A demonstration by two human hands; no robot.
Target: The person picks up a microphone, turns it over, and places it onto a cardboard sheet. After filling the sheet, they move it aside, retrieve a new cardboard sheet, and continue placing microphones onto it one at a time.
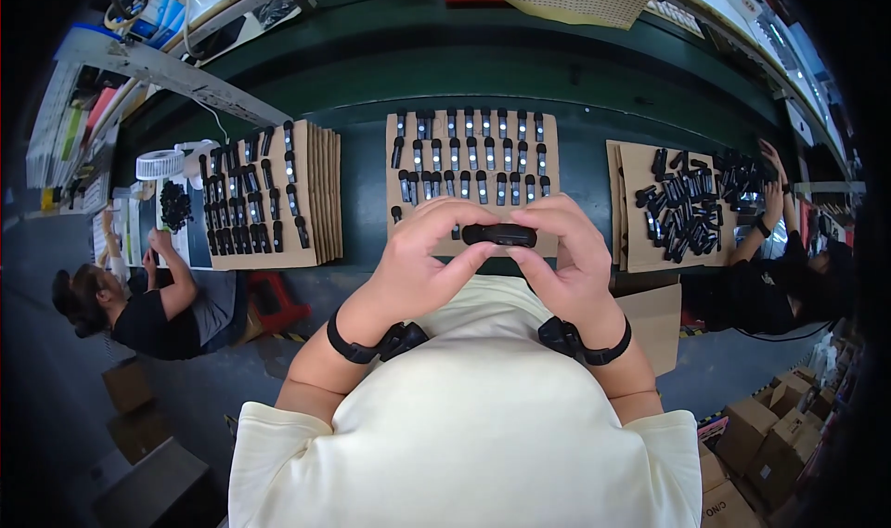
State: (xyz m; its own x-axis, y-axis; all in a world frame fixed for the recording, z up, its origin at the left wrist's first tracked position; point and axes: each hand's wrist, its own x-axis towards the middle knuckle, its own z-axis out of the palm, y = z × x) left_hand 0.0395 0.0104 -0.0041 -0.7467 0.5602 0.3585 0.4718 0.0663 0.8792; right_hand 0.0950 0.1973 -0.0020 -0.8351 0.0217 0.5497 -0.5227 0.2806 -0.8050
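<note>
A small black oblong clip-on microphone lies crosswise between my two hands, above the near edge of a cardboard sheet. My left hand is closed on its left end, with thumb and forefinger pinching it. At the right end my right hand grips it the same way. Beyond them, similar microphones with dark rounded heads and grey bodies stand in rows on the cardboard sheet. My fingers hide part of the nearest row.
To the left, a stack of cardboard sheets bears more rows of microphones. A loose heap of microphones covers cardboard on the right. People work at both sides. A red stool stands at lower left; cartons fill the lower right.
</note>
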